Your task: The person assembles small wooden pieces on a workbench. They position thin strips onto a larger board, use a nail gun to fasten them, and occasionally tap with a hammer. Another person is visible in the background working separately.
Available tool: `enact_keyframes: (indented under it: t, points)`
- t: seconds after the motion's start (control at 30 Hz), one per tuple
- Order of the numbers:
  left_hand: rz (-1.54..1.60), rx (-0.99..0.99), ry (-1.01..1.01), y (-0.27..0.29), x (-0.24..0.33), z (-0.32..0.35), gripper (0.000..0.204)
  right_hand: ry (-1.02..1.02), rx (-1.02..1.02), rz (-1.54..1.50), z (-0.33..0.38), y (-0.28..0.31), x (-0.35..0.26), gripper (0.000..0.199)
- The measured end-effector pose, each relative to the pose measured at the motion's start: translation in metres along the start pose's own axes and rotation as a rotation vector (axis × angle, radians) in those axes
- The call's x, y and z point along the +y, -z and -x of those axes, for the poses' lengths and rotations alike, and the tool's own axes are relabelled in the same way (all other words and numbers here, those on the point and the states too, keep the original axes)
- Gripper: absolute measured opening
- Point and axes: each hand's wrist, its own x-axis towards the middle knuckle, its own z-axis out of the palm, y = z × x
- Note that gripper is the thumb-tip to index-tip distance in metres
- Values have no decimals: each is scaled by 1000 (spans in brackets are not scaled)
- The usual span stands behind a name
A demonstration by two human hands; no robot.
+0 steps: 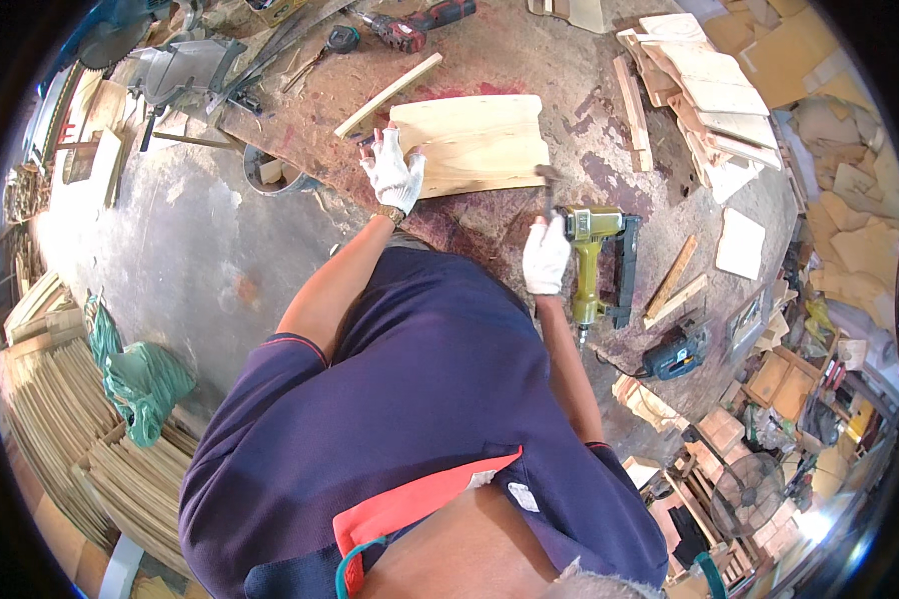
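Left grip pressing wooden board, right grip gripping hammer beside it

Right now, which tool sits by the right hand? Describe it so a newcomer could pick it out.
On the reddish workbench, look just right of the gloved right hand. The nail gun lies there, yellow-green bodied with a black magazine. The drill and circular saw are darker and lie farther off.

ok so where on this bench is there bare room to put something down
Bare bench lies beyond the wooden board, up to the drill, and between the board and the wood stack. It is crowded by the nail gun and the right hand.
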Motion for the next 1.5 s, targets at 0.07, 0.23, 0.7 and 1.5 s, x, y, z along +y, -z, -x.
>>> enact_keyframes:
  t: [0.07,0.23,0.7,1.5]
  points:
    - [27,-15,3,-1,-2,0,71,122,-67,-4,-1,-8,-2,26]
    - [-15,4,-50,-3,-8,0,71,103,129,-101,4,-15,-2,25]
    - [-10,81,-94,-5,-9,5,67,119,-107,160,-7,-14,0,30]
    - [-17,52,-90,-8,-11,4,72,161,-12,-52,-9,-14,-11,35]
